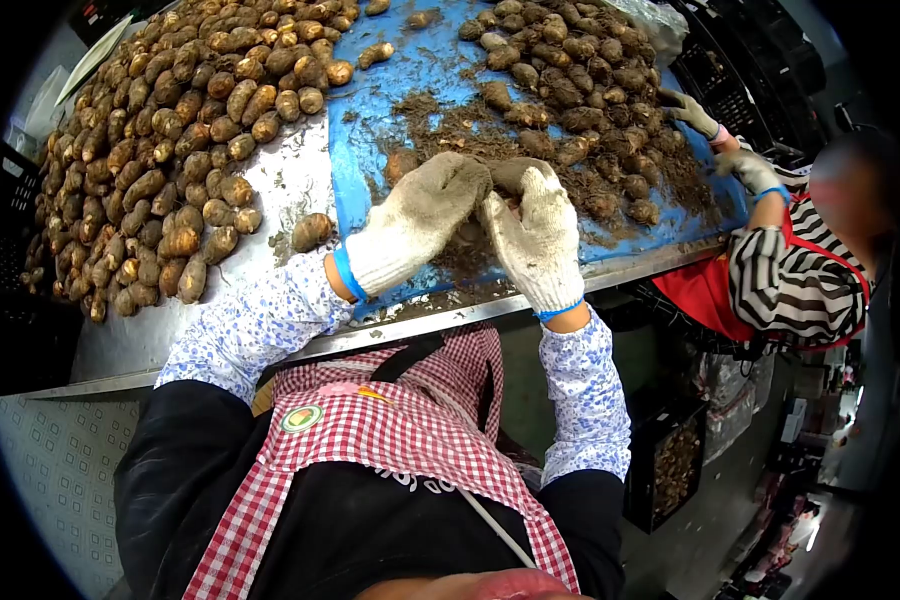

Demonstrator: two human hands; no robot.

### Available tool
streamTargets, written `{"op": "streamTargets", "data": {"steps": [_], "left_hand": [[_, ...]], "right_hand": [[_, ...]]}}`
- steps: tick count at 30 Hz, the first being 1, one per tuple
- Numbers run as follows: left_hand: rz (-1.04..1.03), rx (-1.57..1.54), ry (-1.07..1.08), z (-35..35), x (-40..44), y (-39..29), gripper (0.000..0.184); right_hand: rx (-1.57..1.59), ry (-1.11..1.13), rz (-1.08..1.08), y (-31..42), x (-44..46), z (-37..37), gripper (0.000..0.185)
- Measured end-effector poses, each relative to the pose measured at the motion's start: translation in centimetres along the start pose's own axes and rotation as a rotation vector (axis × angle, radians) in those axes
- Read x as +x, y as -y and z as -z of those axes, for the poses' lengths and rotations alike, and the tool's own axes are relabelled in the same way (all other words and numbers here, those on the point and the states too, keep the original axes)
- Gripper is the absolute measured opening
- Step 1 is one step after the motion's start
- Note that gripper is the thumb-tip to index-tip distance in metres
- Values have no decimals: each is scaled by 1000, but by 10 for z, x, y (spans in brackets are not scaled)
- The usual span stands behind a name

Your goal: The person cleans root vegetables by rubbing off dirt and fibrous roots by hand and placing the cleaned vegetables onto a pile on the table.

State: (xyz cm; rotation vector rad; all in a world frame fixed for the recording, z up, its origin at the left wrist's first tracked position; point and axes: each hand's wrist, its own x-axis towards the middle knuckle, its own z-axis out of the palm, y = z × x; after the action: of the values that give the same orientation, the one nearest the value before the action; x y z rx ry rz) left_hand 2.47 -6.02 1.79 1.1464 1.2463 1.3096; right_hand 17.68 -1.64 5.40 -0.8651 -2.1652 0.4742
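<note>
My left hand, in a dirty white knit glove with a blue cuff, is closed over the blue sheet. Its fingertips meet those of my right hand, gloved alike, with the fingers curled inward. What lies between the two hands is mostly hidden; a bit of something brown shows there. Behind them a heap of loose root fibres and dirt spreads over the sheet. One brown tuber lies just beyond my left hand, and another tuber rests on bare metal at its left.
A large pile of cleaner tubers covers the left of the metal table. Hairy tubers are heaped at the back right. A co-worker in stripes reaches in from the right. A black crate stands on the floor.
</note>
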Motion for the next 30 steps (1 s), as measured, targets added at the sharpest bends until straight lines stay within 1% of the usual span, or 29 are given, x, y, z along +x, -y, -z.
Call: {"op": "streamTargets", "data": {"steps": [1,2,4,5,6,7,8,9,10,12,13,14,15,16,18,19,20,21,22,23,24,25,26,27,28,29,30], "left_hand": [[-72,133,-38,1,3,10,33],[-144,265,-75,2,4,15,32],[-169,335,-11,1,-11,-4,33],[-182,370,20,0,-16,-11,33],[-191,281,-31,0,-12,5,32],[-199,191,-84,-4,-6,23,31],[-185,131,-78,-2,-2,36,31],[-170,71,-73,-1,0,38,31],[-122,43,-5,5,-4,14,32],[-34,-12,127,15,-11,-21,33],[-22,-136,151,17,-12,-19,36],[-16,-259,172,19,-12,-14,39],[-10,-382,190,22,-12,-9,42],[0,-506,210,25,-13,-7,45],[-76,-315,250,34,-10,-10,48],[130,-667,278,37,-3,-6,48],[342,-1016,300,41,3,-4,49],[361,-1120,343,51,7,-5,50],[350,-1089,221,63,7,-10,50],[325,-751,145,70,8,-22,50],[293,-413,69,78,10,-37,51],[257,-74,-6,86,13,-50,54],[-127,365,15,100,31,-29,58],[-500,828,-147,114,49,-7,63],[-372,948,-55,105,50,-15,67],[-253,1073,48,95,50,-22,71],[-128,1076,131,89,47,-26,75]], "right_hand": [[-67,-13,59,-1,1,-1,13],[-47,37,-49,-1,4,-2,12],[-6,136,-260,0,9,-5,12],[164,118,-376,9,11,3,16],[390,193,-597,-9,10,-4,19],[188,182,-437,-18,9,-7,19],[-14,169,-270,-23,11,-8,19],[-72,227,-343,-17,19,-3,18],[-128,289,-420,-11,26,2,18],[-173,199,-394,-28,32,5,19],[-196,155,-382,-34,36,7,20],[-320,195,-329,-35,38,13,21],[-272,187,-302,-45,35,11,24],[-230,158,-229,-50,31,8,24],[-144,103,-97,-56,22,3,23],[-110,136,-81,-56,19,3,33],[-135,112,-40,-59,17,3,35],[-161,88,2,-64,17,3,37],[-186,63,48,-71,17,4,39],[-151,74,-92,-87,12,2,44],[-133,91,-22,-93,12,5,41],[-152,46,-10,-93,13,4,29],[-172,3,-1,-92,12,3,19],[-208,71,-65,-86,13,2,16],[-245,135,-127,-77,15,2,15],[-423,139,-59,-65,19,3,18],[-459,78,15,-66,20,-3,15]]}}
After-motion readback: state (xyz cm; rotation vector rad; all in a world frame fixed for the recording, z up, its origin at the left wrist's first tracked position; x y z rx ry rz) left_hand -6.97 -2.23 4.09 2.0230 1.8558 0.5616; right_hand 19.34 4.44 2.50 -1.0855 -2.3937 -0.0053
